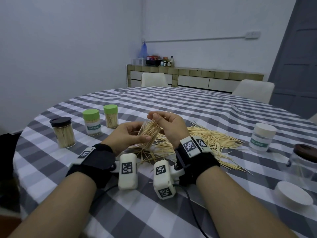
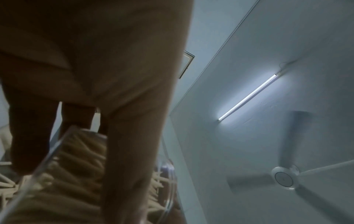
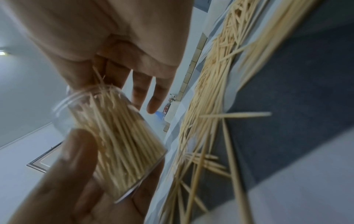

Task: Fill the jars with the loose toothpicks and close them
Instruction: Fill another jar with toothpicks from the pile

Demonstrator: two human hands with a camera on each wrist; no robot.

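Above the desk's (image 1: pixel 120 219) near middle, our left hand (image 1: pixel 127 133) grips the tilted clear jar (image 1: pixel 148 134), fingers curled round it; our right hand (image 1: pixel 169 125) pinches toothpicks at its mouth. Loose toothpicks (image 1: pixel 209 140) spread rightward; three capped jars (image 1: pixel 91 121) stand near the left edge.

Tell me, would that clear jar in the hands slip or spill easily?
Probably slippery: the jar has smooth clear walls, and the left hand wraps it. Likely light, being thin plastic filled with toothpicks. It might spill if tipped further: it is tilted, has no lid, and sticks poke past the rim.
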